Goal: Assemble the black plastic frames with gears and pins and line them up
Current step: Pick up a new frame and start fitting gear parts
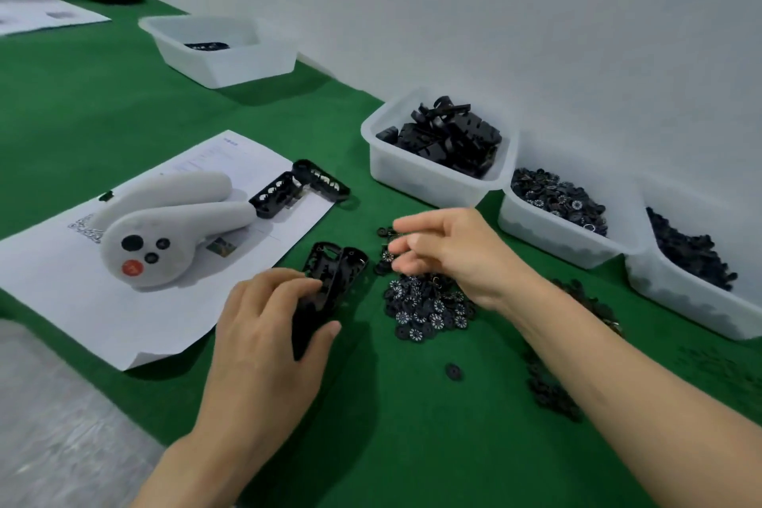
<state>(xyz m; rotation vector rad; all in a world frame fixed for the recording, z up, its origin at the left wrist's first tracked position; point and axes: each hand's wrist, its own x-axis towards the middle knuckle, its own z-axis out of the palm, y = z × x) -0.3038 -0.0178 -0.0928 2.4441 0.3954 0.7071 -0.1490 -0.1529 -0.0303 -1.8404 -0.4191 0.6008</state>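
Frames of black plastic are the working parts; two unfinished ones (pixel 330 280) lie side by side on the green table cover (pixel 412 445), just right of the white paper sheet (pixel 62 280), with their near ends under the left hand (pixel 268 326). The left hand grasps these frames from above, fingers curled over the top and thumb against the right edge. Two more frames (pixel 301 188) rest at an angle to each other on the far end of the paper, beside a white handheld device (pixel 165 231). A bin of spare frames (pixel 441 144) stands against the wall. Each frame appears rigid, light and open-ribbed; hold it by the long side walls, away from the round seats, so the seats remain clear. The gear pile (pixel 429 307) lies just right of the held frames, beneath the right hand (pixel 449 247). The right hand has its fingers bent in a loose pinch above the pile; whether it holds a gear cannot be determined. Gears are small, thin and likely to slip; pick each by its rim. One stray gear (pixel 453 371) lies apart, nearer the person.
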